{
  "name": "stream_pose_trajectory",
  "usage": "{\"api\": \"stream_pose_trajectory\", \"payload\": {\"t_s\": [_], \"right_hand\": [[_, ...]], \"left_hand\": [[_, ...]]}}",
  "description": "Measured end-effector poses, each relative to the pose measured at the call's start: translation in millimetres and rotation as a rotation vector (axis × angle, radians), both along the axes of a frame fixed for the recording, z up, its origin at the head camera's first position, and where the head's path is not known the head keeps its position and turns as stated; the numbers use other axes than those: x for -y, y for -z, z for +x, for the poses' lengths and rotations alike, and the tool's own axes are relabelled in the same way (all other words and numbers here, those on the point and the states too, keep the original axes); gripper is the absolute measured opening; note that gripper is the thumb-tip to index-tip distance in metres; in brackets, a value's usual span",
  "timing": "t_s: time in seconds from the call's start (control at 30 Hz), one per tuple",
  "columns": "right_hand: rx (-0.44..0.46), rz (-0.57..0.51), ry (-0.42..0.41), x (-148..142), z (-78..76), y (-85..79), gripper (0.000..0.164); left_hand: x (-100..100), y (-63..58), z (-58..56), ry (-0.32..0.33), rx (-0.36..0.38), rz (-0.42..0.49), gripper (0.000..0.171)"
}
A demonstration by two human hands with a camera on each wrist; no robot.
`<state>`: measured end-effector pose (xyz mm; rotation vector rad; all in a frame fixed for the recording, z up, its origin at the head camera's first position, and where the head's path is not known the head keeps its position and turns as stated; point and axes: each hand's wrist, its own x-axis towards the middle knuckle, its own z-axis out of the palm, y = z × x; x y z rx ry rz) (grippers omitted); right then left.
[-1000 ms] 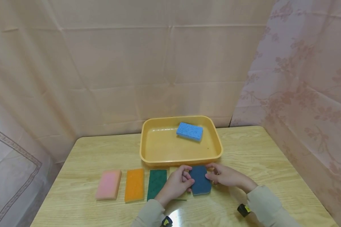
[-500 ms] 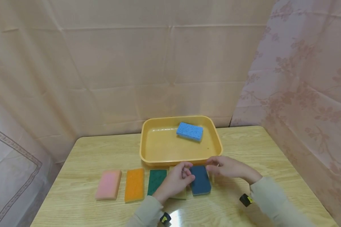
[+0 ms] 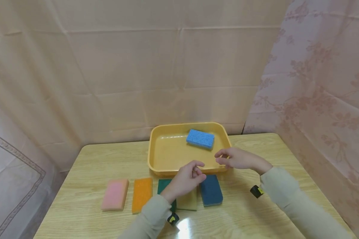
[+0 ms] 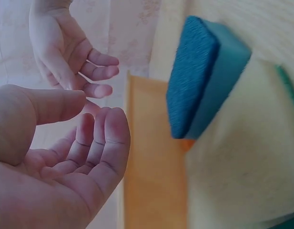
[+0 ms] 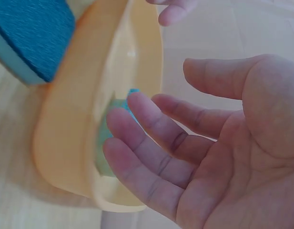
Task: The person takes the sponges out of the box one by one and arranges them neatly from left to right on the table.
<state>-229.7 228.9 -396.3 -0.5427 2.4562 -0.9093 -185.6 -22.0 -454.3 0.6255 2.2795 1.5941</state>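
Observation:
My left hand (image 3: pixel 183 181) hovers, fingers loosely bent and holding nothing, over the green scouring pad (image 3: pixel 164 185) and a beige sponge or pad (image 3: pixel 187 201), partly covering both. To its right lies a dark blue sponge (image 3: pixel 211 190), whose thick lighter side shows in the left wrist view. My right hand (image 3: pixel 240 158) is above the right front corner of a yellow tray (image 3: pixel 152 149). Its fingers are relaxed and apart, with nothing between them. Inside the tray, toward the back right, a light blue sponge (image 3: pixel 200 138) lies flat.
An orange sponge (image 3: pixel 142 195) and a pink sponge (image 3: pixel 115 195) lie at the left end of the row, in front of the tray. The wooden table (image 3: pixel 107 162) backs onto a beige curtain (image 3: pixel 122 66). Patterned pink cloth (image 3: pixel 323 99) hangs at the right.
Both hands have come off the dark blue sponge, which stays on the table. The right hand has risen and moved forward to the tray's corner; the left has shifted slightly forward.

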Motion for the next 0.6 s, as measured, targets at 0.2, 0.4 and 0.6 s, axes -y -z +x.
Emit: {"api": "stream_pose_trajectory", "payload": {"t_s": [0.2,0.4,0.6], "right_hand": [[-0.006,0.049,0.016,5.1,-18.7,-15.5,0.043],[0.016,0.027,0.015,10.2,-42.9,-26.4,0.044],[0.044,0.059,0.048,13.1,-65.4,-30.9,0.05]], "left_hand": [[0.5,-14.8,-13.1,0.012,0.007,-0.016,0.035],[0.1,-31.0,-31.5,-0.009,0.048,-0.067,0.039],[-3.5,-39.9,-49.9,-0.032,0.165,-0.05,0.041]]}}
